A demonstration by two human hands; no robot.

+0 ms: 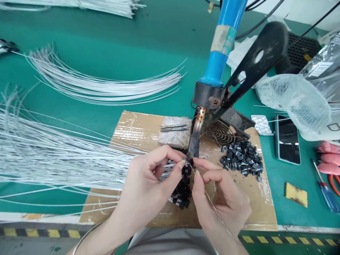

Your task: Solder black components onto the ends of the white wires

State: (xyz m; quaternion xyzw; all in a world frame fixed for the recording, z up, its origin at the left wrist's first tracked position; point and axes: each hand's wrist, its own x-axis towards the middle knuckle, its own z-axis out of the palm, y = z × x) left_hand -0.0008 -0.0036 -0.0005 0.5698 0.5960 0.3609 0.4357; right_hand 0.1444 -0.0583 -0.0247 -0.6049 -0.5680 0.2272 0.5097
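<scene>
Just below the tip of a blue-handled soldering iron (196, 136), clamped in a black stand (255, 60), both hands meet. My left hand (156, 177) pinches a small part with a white wire at the tip; the part is mostly hidden by the fingers. My right hand (220, 198) pinches a thin solder wire (212, 205) that runs up to the tip and trails down over the palm. Under the hands lie black connectors (182, 191) joined to many white wires (101, 159), which spread left. Loose black connectors (242, 158) form a pile on the cardboard (255, 209) at the right.
A pale block (175, 136) with metal strips sits behind my left hand. Another white wire bundle (106, 86) lies farther back. On the right are a phone (288, 140), a yellow sponge (296, 194), a screwdriver (328, 196) and plastic bags (294, 95).
</scene>
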